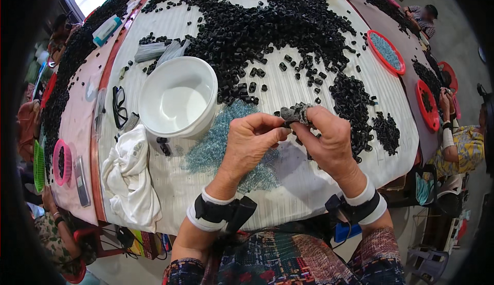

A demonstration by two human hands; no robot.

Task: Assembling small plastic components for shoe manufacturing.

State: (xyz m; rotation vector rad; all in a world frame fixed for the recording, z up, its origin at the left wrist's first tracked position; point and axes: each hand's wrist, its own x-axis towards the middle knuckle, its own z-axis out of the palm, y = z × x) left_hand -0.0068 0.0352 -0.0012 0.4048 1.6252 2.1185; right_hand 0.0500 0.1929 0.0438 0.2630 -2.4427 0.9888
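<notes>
My left hand (253, 142) and my right hand (329, 140) meet over the middle of the table. Thumb and fingertips of both are pinched on a small black part (289, 123), mostly covered by the fingers. Grey fabric (295, 113) wraps a fingertip of my right hand. Beneath my left hand spreads a heap of tiny pale-blue pieces (208, 148), too small to name. Beyond both hands lies a large pile of short black cylindrical parts (257, 33). Close to my right hand is a cluster of thin black pieces (386, 133).
A white bowl (177, 97) stands left of my hands. Nearby are black-framed glasses (119, 107), a white cloth (131, 179) and bundled grey strips (159, 51). Red baskets (386, 52) sit on the right. Other people (458, 141) work at both sides.
</notes>
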